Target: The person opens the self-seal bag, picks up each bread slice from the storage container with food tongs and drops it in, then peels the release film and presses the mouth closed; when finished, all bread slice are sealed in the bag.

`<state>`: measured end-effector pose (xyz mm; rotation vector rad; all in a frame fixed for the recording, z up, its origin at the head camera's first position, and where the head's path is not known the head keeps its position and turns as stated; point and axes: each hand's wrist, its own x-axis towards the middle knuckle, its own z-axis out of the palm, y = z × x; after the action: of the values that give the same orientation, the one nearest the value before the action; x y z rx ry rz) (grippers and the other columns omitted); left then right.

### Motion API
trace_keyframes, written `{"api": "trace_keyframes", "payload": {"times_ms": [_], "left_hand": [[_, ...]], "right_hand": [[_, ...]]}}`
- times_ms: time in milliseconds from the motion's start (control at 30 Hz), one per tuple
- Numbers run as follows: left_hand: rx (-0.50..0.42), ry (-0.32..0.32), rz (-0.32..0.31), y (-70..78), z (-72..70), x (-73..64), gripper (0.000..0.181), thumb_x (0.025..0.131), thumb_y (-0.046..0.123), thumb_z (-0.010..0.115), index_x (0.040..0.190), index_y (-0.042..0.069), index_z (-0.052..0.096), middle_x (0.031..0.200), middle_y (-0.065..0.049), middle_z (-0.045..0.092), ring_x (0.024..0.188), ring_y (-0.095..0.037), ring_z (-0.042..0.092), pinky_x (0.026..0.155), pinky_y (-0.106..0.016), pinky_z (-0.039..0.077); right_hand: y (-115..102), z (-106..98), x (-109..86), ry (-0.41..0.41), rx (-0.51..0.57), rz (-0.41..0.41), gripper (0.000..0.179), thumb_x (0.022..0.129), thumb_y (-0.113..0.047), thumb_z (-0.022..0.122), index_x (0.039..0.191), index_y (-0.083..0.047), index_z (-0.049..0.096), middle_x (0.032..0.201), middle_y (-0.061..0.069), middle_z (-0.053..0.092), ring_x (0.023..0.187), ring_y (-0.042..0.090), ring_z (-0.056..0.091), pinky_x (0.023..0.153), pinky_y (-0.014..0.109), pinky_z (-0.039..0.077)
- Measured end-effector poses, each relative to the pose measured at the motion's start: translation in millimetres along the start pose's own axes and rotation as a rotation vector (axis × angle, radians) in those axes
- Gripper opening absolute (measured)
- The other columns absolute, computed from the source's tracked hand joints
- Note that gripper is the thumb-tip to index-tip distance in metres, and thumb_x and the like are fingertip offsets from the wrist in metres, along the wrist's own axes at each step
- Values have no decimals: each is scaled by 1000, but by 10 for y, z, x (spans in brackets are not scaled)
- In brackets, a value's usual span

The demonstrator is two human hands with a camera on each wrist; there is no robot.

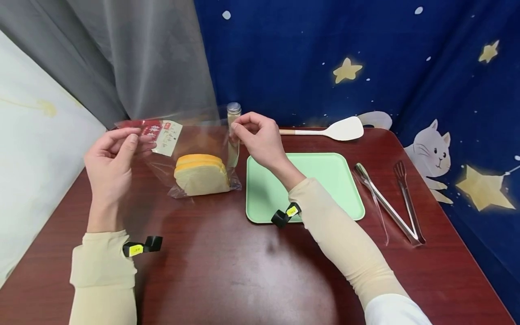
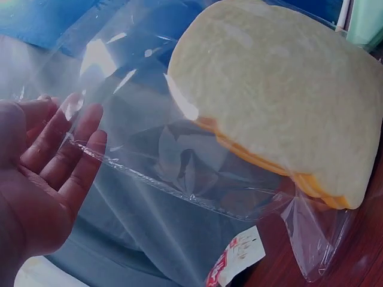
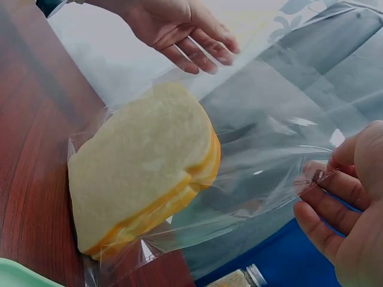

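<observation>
A clear plastic bag (image 1: pixel 203 140) with several slices of bread (image 1: pixel 201 178) in its bottom stands on the table, its upper part stretched between the two hands. My left hand (image 1: pixel 111 158) pinches the bag's upper left edge between thumb and index finger, the other fingers loosely extended along the film. At the upper right edge, my right hand (image 1: pixel 260 137) pinches the film; the right wrist view shows its fingertips (image 3: pixel 317 176) gathered on the plastic. A red and white label (image 1: pixel 162 135) shows beside the left fingers. The bread (image 2: pixel 281 95) lies below both hands, untouched by them.
A green tray (image 1: pixel 325 176) lies right of the bag, partly under my right forearm. Behind the bag stands a glass jar (image 1: pixel 233 110) with a metal lid. A white spatula (image 1: pixel 343 129) lies at the back, and metal tongs (image 1: pixel 390 207) rest at the right.
</observation>
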<state>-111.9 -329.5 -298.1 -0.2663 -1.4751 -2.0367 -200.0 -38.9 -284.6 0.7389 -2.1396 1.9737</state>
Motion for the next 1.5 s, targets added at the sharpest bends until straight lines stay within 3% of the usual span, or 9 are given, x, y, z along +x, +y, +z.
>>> {"api": "trace_keyframes", "payload": {"times_ms": [167, 333, 500, 767, 900, 1200, 1500], "left_hand": [[-11, -7, 19, 19, 12, 13, 29, 95, -7, 71, 116, -26, 64, 95, -20, 80, 80, -25, 81, 75, -32, 65], [2, -38, 69, 100, 37, -6, 27, 95, -11, 69, 112, -30, 62, 90, -23, 79, 70, -26, 78, 70, -33, 65], [-37, -71, 78, 163, 44, -10, 22, 93, -17, 66, 111, -31, 62, 87, -24, 78, 64, -27, 77, 66, -34, 65], [23, -90, 7, 105, -21, -8, 25, 95, -15, 66, 116, -27, 63, 92, -19, 81, 66, -23, 78, 67, -31, 64], [35, -92, -12, 109, -21, 1, 27, 95, -12, 68, 118, -26, 63, 94, -17, 81, 68, -21, 79, 69, -30, 64], [24, -88, -4, 132, -34, -5, 27, 95, -13, 68, 118, -25, 64, 94, -17, 81, 69, -21, 79, 69, -31, 64], [6, -79, 19, 132, -40, -14, 28, 95, -14, 66, 121, -25, 63, 93, -19, 81, 70, -23, 79, 69, -32, 64]], "right_hand": [[-22, -5, 4, 5, 59, -12, 10, 101, -7, 70, 100, 2, 75, 88, 16, 78, 76, 16, 76, 79, 35, 65], [-63, -24, -15, 17, 121, -35, 10, 98, -2, 71, 102, 6, 75, 87, 16, 78, 73, 15, 75, 77, 36, 66], [-100, -43, -15, 15, 140, -66, 12, 98, 0, 72, 107, 7, 75, 86, 18, 78, 72, 17, 76, 74, 36, 66], [-2, -44, 4, 1, 154, 0, 18, 98, 0, 71, 113, 11, 75, 88, 14, 78, 74, 13, 74, 74, 31, 65], [29, -49, 18, 5, 150, -14, 17, 99, 0, 70, 112, 9, 75, 94, 16, 78, 77, 13, 74, 76, 33, 66], [-7, -26, 92, -22, 196, -22, 19, 98, 0, 72, 113, 10, 74, 92, 12, 80, 76, 17, 77, 76, 38, 66], [-4, -12, 95, -13, 231, -7, 18, 97, 1, 73, 111, 11, 74, 92, 11, 80, 76, 18, 77, 73, 34, 66]]}}
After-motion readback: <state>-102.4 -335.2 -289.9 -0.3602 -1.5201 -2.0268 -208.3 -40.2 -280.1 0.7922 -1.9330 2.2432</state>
